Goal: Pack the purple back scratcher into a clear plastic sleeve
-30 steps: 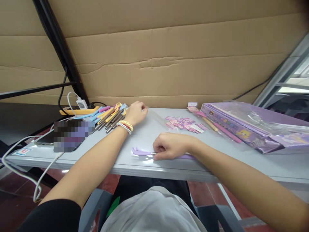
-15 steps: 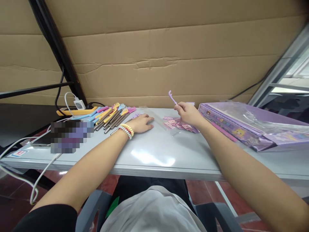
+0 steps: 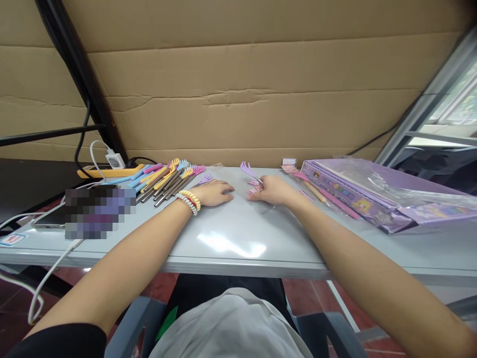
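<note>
My right hand [image 3: 276, 191] is closed round the metal shaft of a purple back scratcher [image 3: 247, 169], whose claw head points up and to the left. Small pink printed cards [image 3: 255, 187] lie under and beside that hand, mostly covered by it. My left hand [image 3: 213, 193] rests flat on the table with its fingers out, holding nothing I can see. By its wrist lies another purple back scratcher [image 3: 205, 179], partly hidden. To the left is a pile of back scratchers [image 3: 167, 185] with metal shafts and yellow, blue and pink claws.
A purple box [image 3: 367, 199] covered in clear plastic stands on the right. Beside it is a clear packet [image 3: 316, 191] with pink and tan sticks. A blurred-out dark device [image 3: 99, 211], white cables and a charger [image 3: 115, 159] are on the left. A cardboard wall [image 3: 238, 99] closes the back.
My right hand has moved left and down with the purple back scratcher, whose claw now faces me more. The packet by the box has come into view. My left hand stays on the table.
</note>
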Demonstrator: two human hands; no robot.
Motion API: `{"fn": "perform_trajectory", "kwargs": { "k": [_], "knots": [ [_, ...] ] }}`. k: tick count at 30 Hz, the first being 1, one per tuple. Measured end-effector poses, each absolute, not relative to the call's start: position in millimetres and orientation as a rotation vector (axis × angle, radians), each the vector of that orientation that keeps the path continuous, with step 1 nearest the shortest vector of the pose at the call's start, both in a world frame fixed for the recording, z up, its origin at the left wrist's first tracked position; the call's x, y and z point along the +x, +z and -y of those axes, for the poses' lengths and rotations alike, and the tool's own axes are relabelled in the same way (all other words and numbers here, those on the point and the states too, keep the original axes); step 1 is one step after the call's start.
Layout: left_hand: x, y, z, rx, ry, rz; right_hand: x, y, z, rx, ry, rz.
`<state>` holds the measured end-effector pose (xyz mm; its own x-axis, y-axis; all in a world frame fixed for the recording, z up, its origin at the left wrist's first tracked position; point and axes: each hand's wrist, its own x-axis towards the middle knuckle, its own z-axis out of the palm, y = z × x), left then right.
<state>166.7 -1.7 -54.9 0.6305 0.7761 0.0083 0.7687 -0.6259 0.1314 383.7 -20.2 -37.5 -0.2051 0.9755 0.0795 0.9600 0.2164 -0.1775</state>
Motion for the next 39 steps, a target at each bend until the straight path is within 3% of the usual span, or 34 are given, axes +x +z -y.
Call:
{"fn": "perform_trajectory", "kwargs": {
  "k": [7, 13, 21, 27, 37, 39],
  "knots": [
    [166.1, -55.3, 1.2, 2.748, 0.084, -1.318, 382.7, -32.3, 27.2, -1.720, 0.355, 2.239],
    [167.2, -54.7, 2.6, 2.744, 0.122, -1.348, 380.8, -35.8, 24.8, -1.475, 0.327, 2.092],
    [170.3, -53.9, 11.6, 2.583, 0.572, -1.287, 375.9, -35.4, 34.1, -1.188, 0.212, 2.109],
    [171.7, -49.4, 12.2, 2.741, 0.588, -1.275, 372.7, -36.9, 41.1, -1.010, 0.305, 2.353],
    [170.1, -48.9, 11.2, 2.742, 1.011, -1.212, 376.1, -34.7, 29.3, -1.289, 0.111, 1.934],
    [170.3, -48.6, 11.4, 2.710, 1.102, -1.182, 380.1, -34.5, 25.6, -1.359, 0.193, 1.861]
  ]
}}
